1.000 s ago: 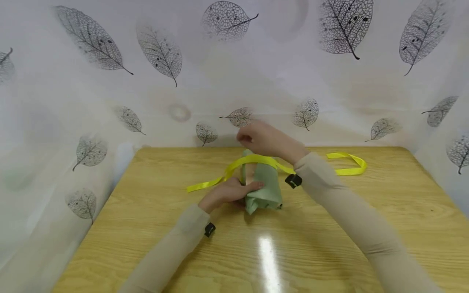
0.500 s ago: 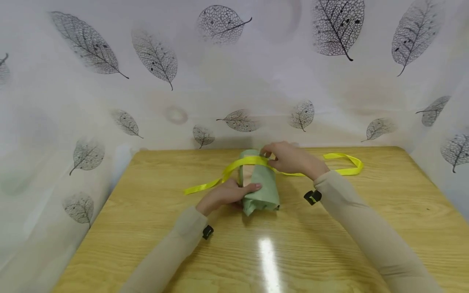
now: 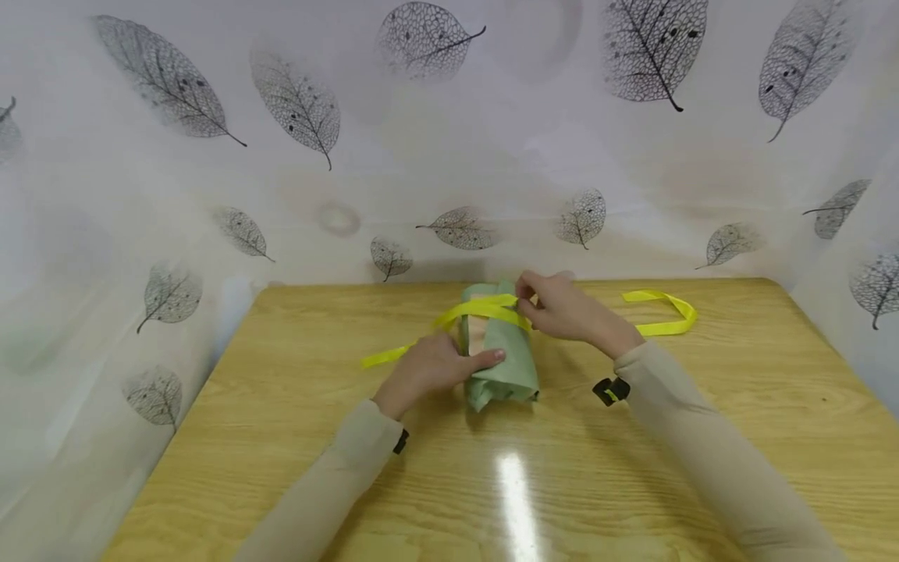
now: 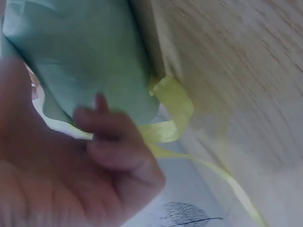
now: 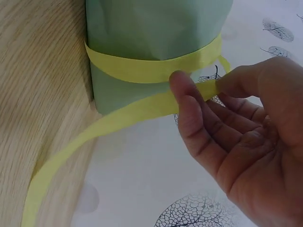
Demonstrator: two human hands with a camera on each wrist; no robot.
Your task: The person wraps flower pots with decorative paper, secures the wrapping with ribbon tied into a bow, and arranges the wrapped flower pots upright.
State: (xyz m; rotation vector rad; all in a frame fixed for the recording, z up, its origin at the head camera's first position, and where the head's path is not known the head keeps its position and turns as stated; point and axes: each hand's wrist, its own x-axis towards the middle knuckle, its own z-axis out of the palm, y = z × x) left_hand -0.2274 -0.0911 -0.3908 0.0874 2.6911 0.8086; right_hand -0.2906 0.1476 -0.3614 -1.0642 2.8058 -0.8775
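Observation:
A parcel in pale green wrapping paper (image 3: 513, 355) lies on the table, with a lighter panel on its upper left. Yellow ribbon (image 3: 485, 311) passes over its far part and crosses itself there. My left hand (image 3: 431, 367) holds the parcel's left side, thumb across its top; its curled fingers (image 4: 118, 142) are close to the ribbon in the left wrist view. My right hand (image 3: 562, 308) pinches the ribbon between thumb and index finger at the parcel's far right. In the right wrist view, the pinched ribbon (image 5: 137, 108) runs left from those fingers, beside the strip round the parcel.
Both parts lie on a wooden table (image 3: 281, 468). A loose ribbon tail (image 3: 677, 324) bends on the table to the right; a shorter ribbon end (image 3: 382, 357) lies left of the parcel. Behind the table hangs a white cloth (image 3: 492, 156) printed with leaves.
My right hand has come down from above the parcel to its right side and now pulls a ribbon strand there. The left hand has shifted slightly up toward the ribbon, its thumb still on the parcel.

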